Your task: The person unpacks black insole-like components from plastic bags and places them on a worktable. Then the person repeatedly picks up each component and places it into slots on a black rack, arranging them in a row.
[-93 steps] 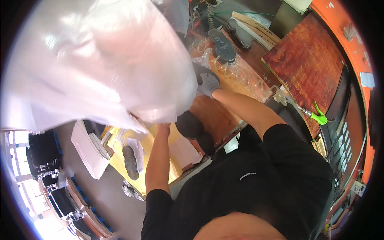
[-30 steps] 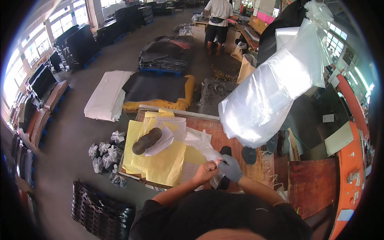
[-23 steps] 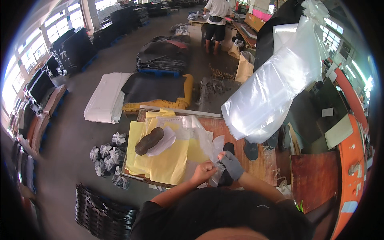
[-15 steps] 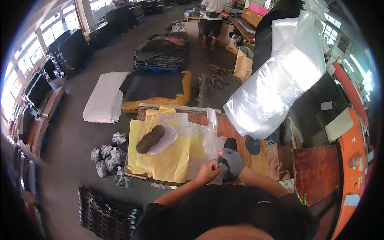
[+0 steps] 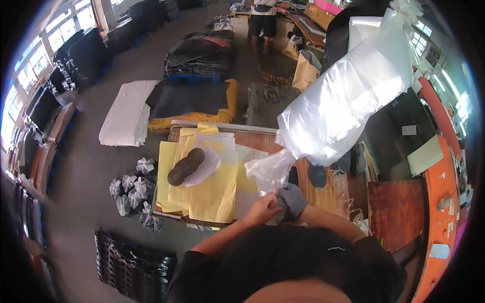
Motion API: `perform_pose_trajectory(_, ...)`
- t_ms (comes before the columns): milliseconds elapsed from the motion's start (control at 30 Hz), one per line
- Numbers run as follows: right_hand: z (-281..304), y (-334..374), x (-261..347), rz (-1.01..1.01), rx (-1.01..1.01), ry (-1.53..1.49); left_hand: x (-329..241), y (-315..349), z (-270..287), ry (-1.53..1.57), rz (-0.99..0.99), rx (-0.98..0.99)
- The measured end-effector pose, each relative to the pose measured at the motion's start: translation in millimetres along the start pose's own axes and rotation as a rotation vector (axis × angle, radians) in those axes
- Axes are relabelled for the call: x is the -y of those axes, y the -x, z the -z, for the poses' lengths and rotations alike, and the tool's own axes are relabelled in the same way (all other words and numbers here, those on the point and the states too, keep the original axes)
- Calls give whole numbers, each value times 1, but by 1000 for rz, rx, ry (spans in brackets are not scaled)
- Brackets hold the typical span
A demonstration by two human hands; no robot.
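In front of my body, at the table's near edge, my two hands meet on a thin clear plastic bag [image 5: 273, 172]. My left hand [image 5: 262, 208] is bare, its fingers pinched on the bag's near end. A grey glove covers my right hand [image 5: 293, 200], closed on the plastic beside it. The bag's wide part spreads crumpled beyond my fingers, over the papers. Whatever lies between my palms is hidden. A brown shoe sole [image 5: 186, 167] rests on yellow paper sheets [image 5: 214, 194] to the left. Right of the bag lies a dark sole [image 5: 317, 176] on the wooden tabletop.
A large roll of clear plastic [image 5: 343, 96] slants over the table's far right. Several tied bags [image 5: 132, 188] and a black stack [image 5: 134, 267] stand on the floor at left. A reddish board [image 5: 396, 214] and an orange frame [image 5: 442, 202] are at right. Another person [image 5: 262, 25] stands far off.
The plastic bag, upright and narrow before, is now spread wider and leans left and right over the papers. My left hand has shifted slightly. The view has tilted a little.
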State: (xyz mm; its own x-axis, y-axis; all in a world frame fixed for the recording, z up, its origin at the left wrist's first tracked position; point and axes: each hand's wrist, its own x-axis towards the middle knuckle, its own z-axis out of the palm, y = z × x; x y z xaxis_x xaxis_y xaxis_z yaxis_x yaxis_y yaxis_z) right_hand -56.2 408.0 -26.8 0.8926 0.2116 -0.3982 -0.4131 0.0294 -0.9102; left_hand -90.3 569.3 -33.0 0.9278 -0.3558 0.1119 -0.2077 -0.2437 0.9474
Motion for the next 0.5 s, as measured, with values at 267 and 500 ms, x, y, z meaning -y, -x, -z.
perform_pose_trajectory(267,-19,18,12,225,282,496,18,-15,18,560,363,162)
perform_pose_trajectory(500,31,7,19,278,-287,680,28,-3,72,1803,174,-321)
